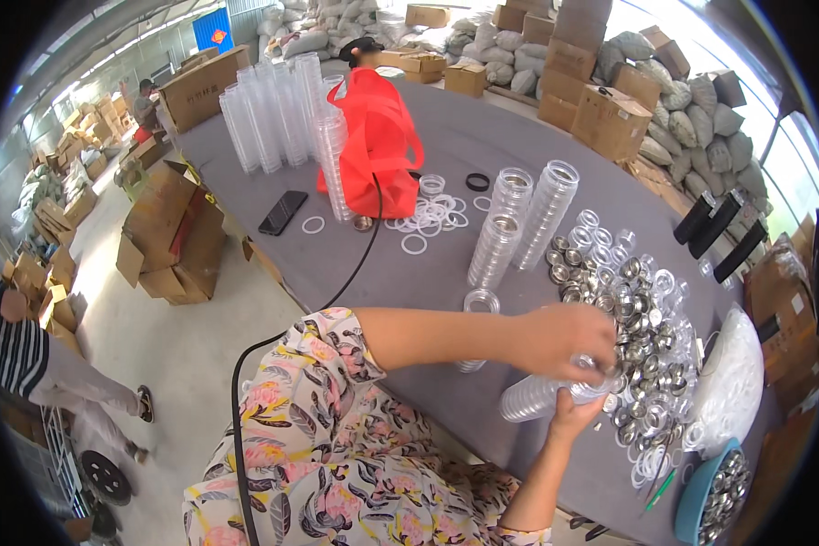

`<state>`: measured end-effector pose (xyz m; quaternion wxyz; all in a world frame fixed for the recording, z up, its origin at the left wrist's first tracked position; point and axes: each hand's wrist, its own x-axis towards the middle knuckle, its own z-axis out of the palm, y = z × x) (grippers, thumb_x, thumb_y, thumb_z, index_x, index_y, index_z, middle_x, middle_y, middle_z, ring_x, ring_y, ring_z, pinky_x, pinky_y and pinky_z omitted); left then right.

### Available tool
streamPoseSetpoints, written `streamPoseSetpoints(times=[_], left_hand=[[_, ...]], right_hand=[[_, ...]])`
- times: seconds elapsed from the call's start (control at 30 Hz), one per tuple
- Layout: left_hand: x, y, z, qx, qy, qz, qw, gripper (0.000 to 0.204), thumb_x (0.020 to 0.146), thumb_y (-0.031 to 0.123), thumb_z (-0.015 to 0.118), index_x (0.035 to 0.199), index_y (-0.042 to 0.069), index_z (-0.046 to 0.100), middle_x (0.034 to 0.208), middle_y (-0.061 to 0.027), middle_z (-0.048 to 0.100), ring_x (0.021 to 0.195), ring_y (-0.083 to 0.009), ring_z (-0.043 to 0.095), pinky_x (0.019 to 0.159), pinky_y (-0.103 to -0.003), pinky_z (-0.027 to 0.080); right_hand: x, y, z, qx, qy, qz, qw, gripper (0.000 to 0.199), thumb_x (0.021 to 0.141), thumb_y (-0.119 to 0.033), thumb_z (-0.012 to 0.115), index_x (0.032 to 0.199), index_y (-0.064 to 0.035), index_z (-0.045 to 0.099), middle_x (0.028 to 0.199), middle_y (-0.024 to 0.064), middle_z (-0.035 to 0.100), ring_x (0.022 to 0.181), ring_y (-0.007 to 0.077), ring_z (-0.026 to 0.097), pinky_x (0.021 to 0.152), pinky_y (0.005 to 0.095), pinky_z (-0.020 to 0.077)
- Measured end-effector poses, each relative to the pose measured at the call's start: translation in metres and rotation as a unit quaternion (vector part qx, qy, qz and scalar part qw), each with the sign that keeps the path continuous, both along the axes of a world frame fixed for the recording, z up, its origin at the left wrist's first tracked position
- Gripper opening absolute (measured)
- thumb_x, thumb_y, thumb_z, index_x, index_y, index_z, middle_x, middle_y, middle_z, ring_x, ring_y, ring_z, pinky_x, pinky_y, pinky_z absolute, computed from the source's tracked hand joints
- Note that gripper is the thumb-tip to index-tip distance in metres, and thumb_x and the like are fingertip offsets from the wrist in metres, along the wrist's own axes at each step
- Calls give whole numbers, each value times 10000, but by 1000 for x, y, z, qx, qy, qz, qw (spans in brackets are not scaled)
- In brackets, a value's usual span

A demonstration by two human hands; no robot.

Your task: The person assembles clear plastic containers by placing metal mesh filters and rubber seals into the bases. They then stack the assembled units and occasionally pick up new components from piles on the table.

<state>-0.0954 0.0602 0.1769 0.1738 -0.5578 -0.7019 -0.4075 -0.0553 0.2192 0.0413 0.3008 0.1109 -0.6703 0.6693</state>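
Observation:
My right hand point(573, 414) grips a tilted stack of clear round plastic caps point(526, 399) near its right end. Over that same end, my left hand point(566, 337) reaches across with its fingers bent together; they are slightly blurred, and what they pinch is not clear. Just beyond both hands spreads a heap of small silver metal cups and clear rings point(646, 332). Taller stacks of clear caps point(548, 214) stand upright farther back, and a shorter clear stack point(480, 305) is partly hidden behind my left forearm.
A red bag point(369, 136), white rings point(432, 214), a phone point(283, 212) and tall clear stacks point(268, 118) occupy the far table. At right are a white plastic bag point(733, 382) and a blue basin point(692, 496). A black cable point(359, 264) crosses the table. A person point(41, 355) stands left.

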Motion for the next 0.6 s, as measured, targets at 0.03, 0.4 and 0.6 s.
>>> streamPoseSetpoints(times=[0.03,0.4,0.6], left_hand=[[1,-2,-4,-16,13,-6,1000,169,746,185,685,846,57,636,866,-54,585,946,-238,542,825,-396,424],[9,0,6,-220,87,44,971,184,739,255,636,807,88,670,897,-57,620,1174,-252,458,1090,-588,150],[9,-4,-8,-101,167,21,981,204,754,240,620,856,64,624,911,-52,604,1095,-245,496,1064,-522,259]], right_hand=[[0,-2,4,7,-13,-4,1000,956,628,-480,777,1288,66,352,1226,165,475,1140,269,480,983,387,361],[2,-8,13,12,-18,-26,999,897,658,-463,766,1284,43,369,1248,164,477,1139,256,494,961,384,391],[2,-7,11,20,1,-11,1000,900,638,-423,784,1286,37,364,1240,157,482,1142,252,491,969,376,382]])
